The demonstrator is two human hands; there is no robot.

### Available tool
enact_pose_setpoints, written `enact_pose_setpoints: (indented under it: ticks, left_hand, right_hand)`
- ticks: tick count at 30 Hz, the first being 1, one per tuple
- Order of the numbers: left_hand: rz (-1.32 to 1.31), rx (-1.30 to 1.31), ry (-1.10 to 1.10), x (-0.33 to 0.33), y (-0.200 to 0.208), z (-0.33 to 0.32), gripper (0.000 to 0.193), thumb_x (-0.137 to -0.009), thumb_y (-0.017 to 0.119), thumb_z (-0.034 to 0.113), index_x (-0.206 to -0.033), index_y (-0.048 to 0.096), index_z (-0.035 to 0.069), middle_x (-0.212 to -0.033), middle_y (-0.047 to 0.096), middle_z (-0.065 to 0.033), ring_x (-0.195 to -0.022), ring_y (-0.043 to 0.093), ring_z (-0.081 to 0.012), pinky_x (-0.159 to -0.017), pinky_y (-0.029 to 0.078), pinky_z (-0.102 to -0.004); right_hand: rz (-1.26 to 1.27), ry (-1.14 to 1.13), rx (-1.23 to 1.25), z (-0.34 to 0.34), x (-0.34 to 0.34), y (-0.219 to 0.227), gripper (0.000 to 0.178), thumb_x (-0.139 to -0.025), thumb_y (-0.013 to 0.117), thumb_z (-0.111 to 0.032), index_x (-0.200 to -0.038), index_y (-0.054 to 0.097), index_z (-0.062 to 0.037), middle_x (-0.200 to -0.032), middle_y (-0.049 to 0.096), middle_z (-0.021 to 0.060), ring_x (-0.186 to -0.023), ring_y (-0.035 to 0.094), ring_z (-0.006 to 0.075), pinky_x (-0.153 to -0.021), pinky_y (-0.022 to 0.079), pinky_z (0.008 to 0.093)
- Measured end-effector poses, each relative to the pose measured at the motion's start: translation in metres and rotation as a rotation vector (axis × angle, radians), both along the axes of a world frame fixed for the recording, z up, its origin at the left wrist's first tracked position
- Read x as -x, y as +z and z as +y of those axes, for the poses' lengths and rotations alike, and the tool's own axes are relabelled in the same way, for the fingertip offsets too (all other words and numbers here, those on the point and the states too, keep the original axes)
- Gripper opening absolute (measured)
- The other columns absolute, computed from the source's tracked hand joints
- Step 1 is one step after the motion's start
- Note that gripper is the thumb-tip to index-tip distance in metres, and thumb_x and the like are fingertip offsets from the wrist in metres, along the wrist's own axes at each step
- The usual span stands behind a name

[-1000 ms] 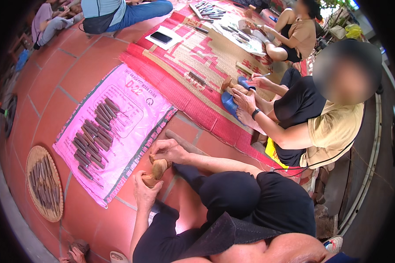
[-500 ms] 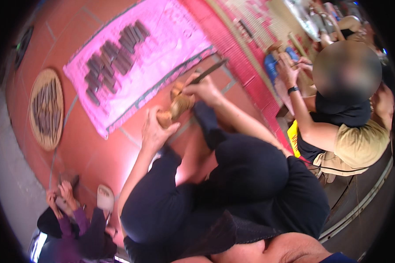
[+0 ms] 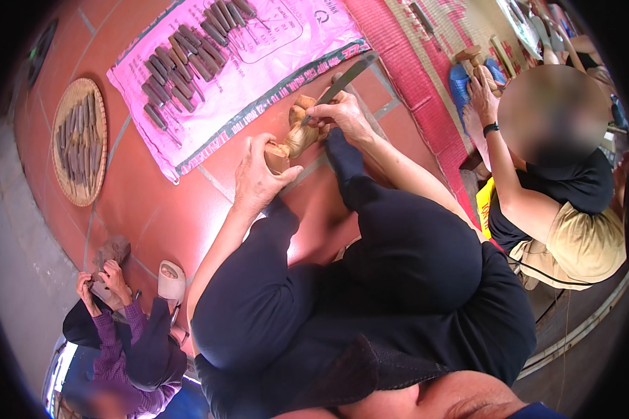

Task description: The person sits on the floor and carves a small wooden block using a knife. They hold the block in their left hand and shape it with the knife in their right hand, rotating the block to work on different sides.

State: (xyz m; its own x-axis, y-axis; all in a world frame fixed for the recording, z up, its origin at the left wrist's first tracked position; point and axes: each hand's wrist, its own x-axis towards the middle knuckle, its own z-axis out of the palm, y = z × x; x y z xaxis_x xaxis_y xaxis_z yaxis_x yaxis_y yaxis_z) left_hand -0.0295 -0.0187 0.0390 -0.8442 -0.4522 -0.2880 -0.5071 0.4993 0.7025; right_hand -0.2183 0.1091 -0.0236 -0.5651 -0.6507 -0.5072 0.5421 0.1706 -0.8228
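A pale carved wooden figure (image 3: 300, 140) lies on the floor tiles between my feet. My left hand (image 3: 257, 171) is closed round its near left end, thumb on one side and fingers on the other. In my right hand (image 3: 346, 117) is a wood-carving tool (image 3: 351, 75) with a long, dark, flat shaft pointing up and to the right. Its lower tip meets the middle of the carving; the cutting edge is too small to make out. Beyond both hands, a pink printed sack (image 3: 258, 73) carries rows of dark-handled chisels (image 3: 182, 63).
A round woven tray (image 3: 101, 140) of similar handles lies at the left. On the right, a person (image 3: 517, 188) sits beside a red and tan mat (image 3: 416, 91), working on wood. Another person (image 3: 122, 335) sits at lower left near a pale sandal (image 3: 170, 279).
The sack, tray and mat sit higher in the view. Both hands, still on the carving and tool, appear slightly farther right and higher. The tool's tip now rests lower on the carving.
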Motion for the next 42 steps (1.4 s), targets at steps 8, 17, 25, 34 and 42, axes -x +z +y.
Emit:
enact_pose_setpoints:
  ticks: [8, 17, 25, 34, 42]
  left_hand:
    - [0.002, 0.007, 0.003, -0.004, -0.001, -0.001, 0.067, -0.065, 0.082, 0.037, -0.116, 0.048, 0.011, -0.108, 0.049, -0.0107, -0.097, 0.059, -0.0324, -0.08, 0.05, -0.0439]
    - [-0.024, 0.014, 0.002, 0.004, 0.003, 0.0, 0.067, -0.064, 0.083, 0.035, -0.116, 0.049, 0.011, -0.107, 0.05, -0.0118, -0.097, 0.059, -0.0321, -0.081, 0.051, -0.0436]
    - [0.001, 0.024, -0.022, 0.007, 0.002, 0.001, 0.065, -0.064, 0.083, 0.035, -0.114, 0.05, 0.011, -0.106, 0.05, -0.0107, -0.095, 0.059, -0.0307, -0.079, 0.05, -0.0429]
    - [-0.003, 0.022, -0.026, 0.007, 0.002, 0.002, 0.065, -0.064, 0.083, 0.035, -0.114, 0.05, 0.011, -0.106, 0.05, -0.0109, -0.096, 0.059, -0.031, -0.079, 0.05, -0.0433]
    - [-0.019, 0.027, -0.018, 0.009, 0.008, 0.003, 0.066, -0.064, 0.083, 0.034, -0.116, 0.048, 0.011, -0.106, 0.051, -0.0121, -0.097, 0.06, -0.032, -0.08, 0.051, -0.0446]
  right_hand:
    - [-0.056, 0.067, -0.061, 0.004, 0.002, -0.006, 0.018, -0.073, 0.074, -0.014, -0.081, 0.07, 0.0013, -0.075, 0.068, 0.0081, -0.062, 0.061, 0.0138, -0.057, 0.046, 0.0268]
    - [0.002, 0.045, 0.009, -0.011, -0.017, 0.017, 0.02, -0.073, 0.075, -0.016, -0.084, 0.071, 0.0008, -0.078, 0.068, 0.0044, -0.072, 0.063, 0.0116, -0.061, 0.049, 0.0285]
    - [-0.09, 0.02, 0.044, -0.009, -0.014, 0.013, 0.017, -0.073, 0.074, -0.011, -0.085, 0.071, 0.0001, -0.08, 0.067, 0.0051, -0.071, 0.061, 0.0122, -0.067, 0.048, 0.0262]
    - [-0.173, -0.007, 0.035, -0.003, -0.005, -0.001, 0.019, -0.076, 0.07, -0.008, -0.094, 0.071, -0.0004, -0.091, 0.069, 0.0054, -0.083, 0.063, 0.0139, -0.078, 0.049, 0.0287]
    - [-0.207, -0.039, 0.007, 0.003, 0.0, -0.016, 0.023, -0.076, 0.071, -0.009, -0.097, 0.071, -0.0017, -0.094, 0.069, 0.0041, -0.089, 0.064, 0.0122, -0.078, 0.049, 0.0266]
